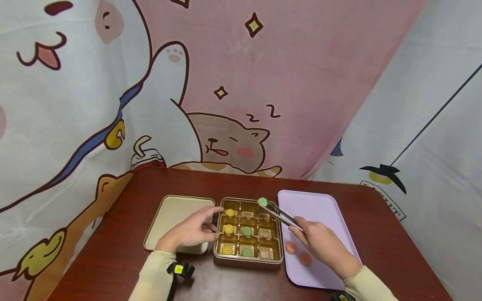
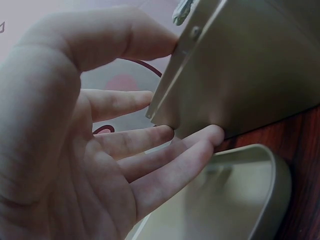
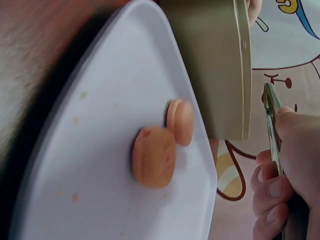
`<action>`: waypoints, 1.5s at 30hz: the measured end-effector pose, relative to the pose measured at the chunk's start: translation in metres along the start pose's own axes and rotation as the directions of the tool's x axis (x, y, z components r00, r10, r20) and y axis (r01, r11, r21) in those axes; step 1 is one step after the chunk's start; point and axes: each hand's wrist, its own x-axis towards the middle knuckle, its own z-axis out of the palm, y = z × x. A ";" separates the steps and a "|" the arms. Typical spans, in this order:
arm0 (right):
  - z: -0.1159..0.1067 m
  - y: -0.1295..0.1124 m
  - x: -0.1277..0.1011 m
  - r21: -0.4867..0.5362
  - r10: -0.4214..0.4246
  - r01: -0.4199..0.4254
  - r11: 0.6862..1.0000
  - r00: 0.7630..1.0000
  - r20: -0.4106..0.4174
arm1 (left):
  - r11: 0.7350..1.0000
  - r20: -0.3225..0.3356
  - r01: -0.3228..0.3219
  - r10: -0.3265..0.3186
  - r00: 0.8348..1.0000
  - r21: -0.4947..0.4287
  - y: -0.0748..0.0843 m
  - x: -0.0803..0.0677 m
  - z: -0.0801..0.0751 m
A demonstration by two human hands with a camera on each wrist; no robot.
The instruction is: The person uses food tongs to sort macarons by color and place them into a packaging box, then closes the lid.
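- Dark wooden table: carries everything, with a cartoon cloth hung behind.
- Lilac tray: lies flat just right of the tin; two orange macarons sit near its left edge, close to the tin wall, one half on its rim against the other.
- Gold lid: lies upturned just left of the tin, partly under the left wrist.
- Gold tin: split into nine cells; yellow macarons fill the left column, green ones sit in the middle and front cells of the centre column, the right column looks bare.
- Left hand: grip spread, straight fingertips pressed on the tin's left wall. Best kept pressing there so the tin cannot slide.
- Right hand: grip curled round the handle of the metal tongs.
- Green macaron: pinched in the tong tips, held above the tin's far right corner, near the back cells. Judged best to squeeze only lightly, since the shell likely cracks easily, to lower flat and centred over one cell, and to ease the tongs apart only once the piece rests on the cell floor.
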 end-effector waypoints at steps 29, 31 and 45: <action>-0.001 -0.012 0.006 0.013 -0.046 0.046 0.999 0.999 0.004 | 1.000 0.008 -0.001 0.001 1.000 -0.006 -0.001 0.002 0.002; -0.001 -0.011 0.004 0.016 -0.041 0.040 0.999 0.999 0.008 | 1.000 0.008 0.002 -0.002 1.000 -0.006 -0.001 0.001 0.002; -0.012 0.002 -0.011 0.007 0.019 -0.019 1.000 1.000 0.017 | 1.000 0.004 0.014 -0.014 1.000 0.001 0.000 0.000 -0.001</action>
